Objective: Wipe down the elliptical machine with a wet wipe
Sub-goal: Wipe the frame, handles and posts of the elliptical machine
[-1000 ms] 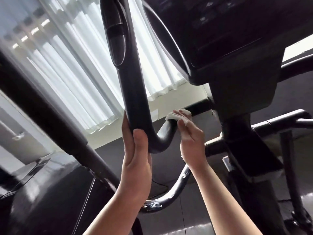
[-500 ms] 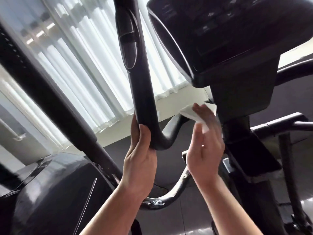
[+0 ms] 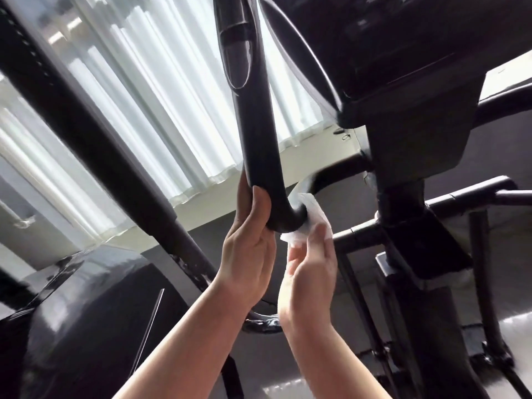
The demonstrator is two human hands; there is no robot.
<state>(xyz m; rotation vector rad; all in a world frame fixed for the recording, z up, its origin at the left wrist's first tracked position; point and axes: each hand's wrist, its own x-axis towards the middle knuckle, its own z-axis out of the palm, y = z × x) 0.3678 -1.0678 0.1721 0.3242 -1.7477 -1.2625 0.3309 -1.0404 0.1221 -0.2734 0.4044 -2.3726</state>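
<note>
Elliptical machine [image 3: 408, 82] fills the view from below, its dark console overhead at upper right and its frame running down the right side; a black curved handlebar [image 3: 256, 133] drops from the top centre and bends rightward at its lower end toward the central post; the left hand [image 3: 249, 249] grips that handlebar just above the bend, thumb laid up one side and fingers curled behind it; the right hand [image 3: 309, 272] holds a white wet wipe [image 3: 312, 214], fingers pressing it against the bend of the bar, the wipe wrapped partly round the tube just beside the left hand; both forearms rise from the bottom edge; a second dark bar [image 3: 95, 145] crosses diagonally at left, in front of pale pleated curtains [image 3: 149, 90] lit from behind; a glossy black housing [image 3: 86, 326] sits at lower left.
</note>
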